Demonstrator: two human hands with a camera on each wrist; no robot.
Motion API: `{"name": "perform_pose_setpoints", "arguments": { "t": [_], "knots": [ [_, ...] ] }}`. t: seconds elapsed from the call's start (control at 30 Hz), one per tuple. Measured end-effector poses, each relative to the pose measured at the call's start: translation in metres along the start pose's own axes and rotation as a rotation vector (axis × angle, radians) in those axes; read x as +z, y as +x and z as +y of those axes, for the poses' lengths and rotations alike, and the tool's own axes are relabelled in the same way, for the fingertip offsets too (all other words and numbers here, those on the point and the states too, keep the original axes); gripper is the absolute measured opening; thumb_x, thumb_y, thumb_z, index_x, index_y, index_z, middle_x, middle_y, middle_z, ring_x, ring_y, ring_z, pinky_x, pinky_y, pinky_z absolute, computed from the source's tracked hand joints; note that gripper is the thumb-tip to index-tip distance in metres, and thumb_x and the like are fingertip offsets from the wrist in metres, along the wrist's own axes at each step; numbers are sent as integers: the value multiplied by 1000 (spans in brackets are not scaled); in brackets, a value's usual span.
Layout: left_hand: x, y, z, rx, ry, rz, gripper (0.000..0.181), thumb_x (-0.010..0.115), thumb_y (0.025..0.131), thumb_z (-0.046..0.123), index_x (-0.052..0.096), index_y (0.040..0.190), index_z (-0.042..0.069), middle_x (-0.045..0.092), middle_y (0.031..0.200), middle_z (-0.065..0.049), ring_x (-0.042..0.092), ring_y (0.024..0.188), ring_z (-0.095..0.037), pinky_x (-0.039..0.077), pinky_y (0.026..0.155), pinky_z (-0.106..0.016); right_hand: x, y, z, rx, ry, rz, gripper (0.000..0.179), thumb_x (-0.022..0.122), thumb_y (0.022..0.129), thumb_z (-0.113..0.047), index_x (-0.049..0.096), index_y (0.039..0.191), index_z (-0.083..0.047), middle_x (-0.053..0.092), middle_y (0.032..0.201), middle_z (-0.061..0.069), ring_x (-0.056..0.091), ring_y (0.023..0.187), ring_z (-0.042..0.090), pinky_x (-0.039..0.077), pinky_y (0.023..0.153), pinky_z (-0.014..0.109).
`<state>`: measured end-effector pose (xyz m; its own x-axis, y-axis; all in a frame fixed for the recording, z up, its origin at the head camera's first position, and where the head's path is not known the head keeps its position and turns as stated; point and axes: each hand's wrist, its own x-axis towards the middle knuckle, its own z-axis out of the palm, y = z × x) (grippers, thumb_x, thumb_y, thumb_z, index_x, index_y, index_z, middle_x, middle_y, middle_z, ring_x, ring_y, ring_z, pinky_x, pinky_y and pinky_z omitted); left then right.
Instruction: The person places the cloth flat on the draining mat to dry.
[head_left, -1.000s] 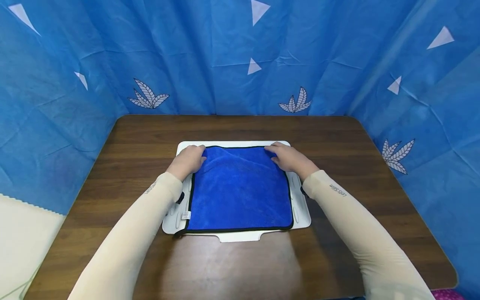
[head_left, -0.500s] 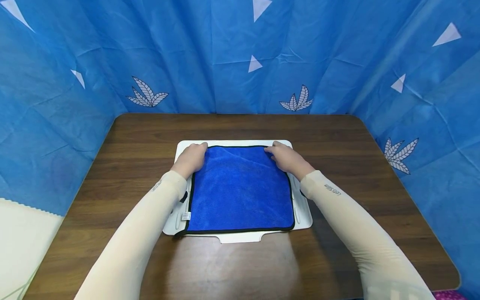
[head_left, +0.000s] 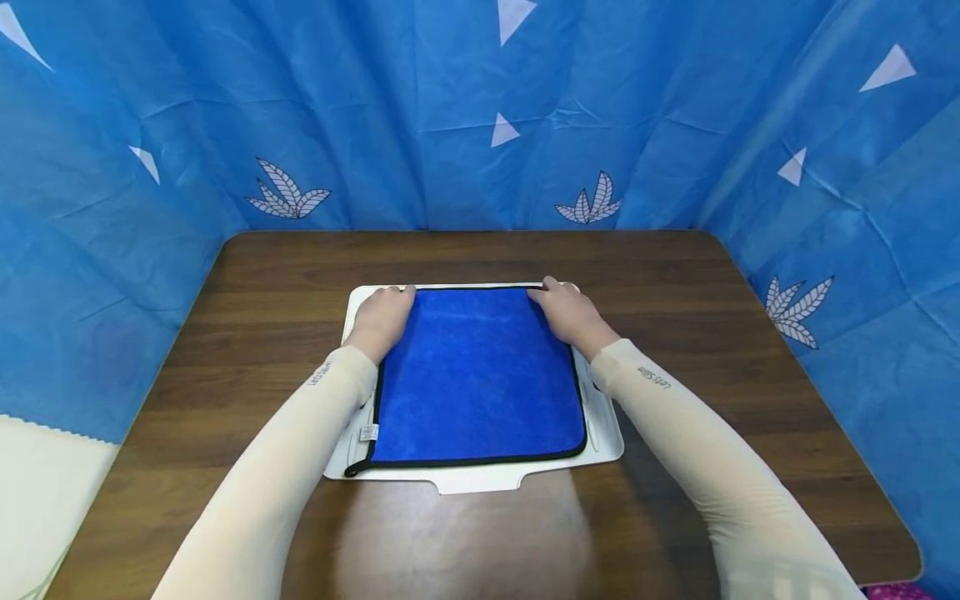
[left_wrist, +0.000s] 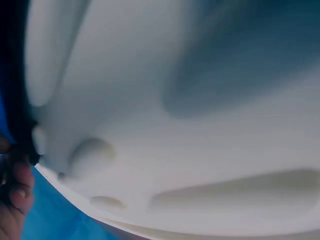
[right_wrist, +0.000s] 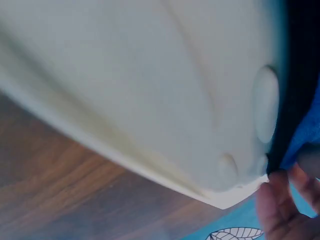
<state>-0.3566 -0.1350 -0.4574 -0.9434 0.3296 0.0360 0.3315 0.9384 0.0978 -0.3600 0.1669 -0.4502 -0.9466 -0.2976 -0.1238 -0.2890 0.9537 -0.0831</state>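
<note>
A blue towel (head_left: 480,375) with black edging lies spread over a white plastic board (head_left: 480,478). My left hand (head_left: 382,318) pinches its far left corner. The far right corner is pinched by my right hand (head_left: 567,314). In the left wrist view, curled fingers (left_wrist: 22,187) meet the black edging at the board's corner. Thumb and fingers of the right hand (right_wrist: 287,207) close on the towel's corner in the right wrist view. A small white tag (head_left: 369,432) sticks out at the towel's near left, beside a black loop (head_left: 354,471).
The board lies on a brown wooden table (head_left: 645,275), with table surface around it. A blue patterned curtain (head_left: 450,108) hangs behind and at both sides. Pale fabric (head_left: 45,492) hangs at the lower left.
The towel's far edge has been pulled straighter and slightly away from me, and its creases near that edge have smoothed. My hands have gone from touching the far corners to pinching them.
</note>
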Motion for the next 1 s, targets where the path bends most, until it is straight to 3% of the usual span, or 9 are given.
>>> {"name": "perform_pose_setpoints", "arguments": {
  "t": [0.1,0.27,0.47,0.6,0.7,0.83,1.0],
  "knots": [
    [-2,-3,1,-10,0,-10,29,44,98,-5,56,124,-5,67,108,-29,68,98,-43,57,80,-50,1,-1,2,-1,-2,-11,45,48,103,-8,47,148,-11,50,140,21,54,124,39,49,102,51],
    [-14,-21,2,48,-82,58,30,47,97,1,54,125,-8,67,101,-29,68,93,-42,56,80,-50,-9,-20,3,-63,29,64,49,55,102,-19,45,149,-13,54,133,18,57,115,35,53,97,50],
    [-18,-75,18,104,-125,41,44,59,95,9,50,132,-12,69,106,-29,70,95,-39,56,85,-49,-4,-69,-10,-219,10,91,56,62,98,-25,44,150,-11,55,137,17,61,115,34,54,95,47],
    [-12,-115,31,102,-115,10,52,62,94,15,49,135,-13,70,106,-29,71,95,-39,57,85,-48,7,-105,-21,-248,23,48,61,62,98,-32,41,151,-11,46,151,16,55,130,38,50,102,51],
    [-5,-138,40,103,-83,15,53,64,93,19,52,135,-11,71,102,-27,71,90,-38,58,80,-48,16,-128,-28,-257,32,37,62,61,98,-34,41,152,-10,38,158,14,55,130,40,50,100,52],
    [0,-159,50,103,-50,41,55,67,91,21,53,136,-7,72,98,-23,69,82,-36,57,71,-48,24,-150,-33,-256,-4,49,62,60,98,-37,42,151,-9,36,159,14,65,113,40,57,88,49],
    [4,-173,55,86,-13,16,53,66,91,20,54,136,-6,72,99,-21,67,79,-34,56,65,-46,27,-165,-35,-181,-54,12,64,60,97,-43,46,148,-7,39,157,17,66,105,40,57,81,50]
  ]
}}
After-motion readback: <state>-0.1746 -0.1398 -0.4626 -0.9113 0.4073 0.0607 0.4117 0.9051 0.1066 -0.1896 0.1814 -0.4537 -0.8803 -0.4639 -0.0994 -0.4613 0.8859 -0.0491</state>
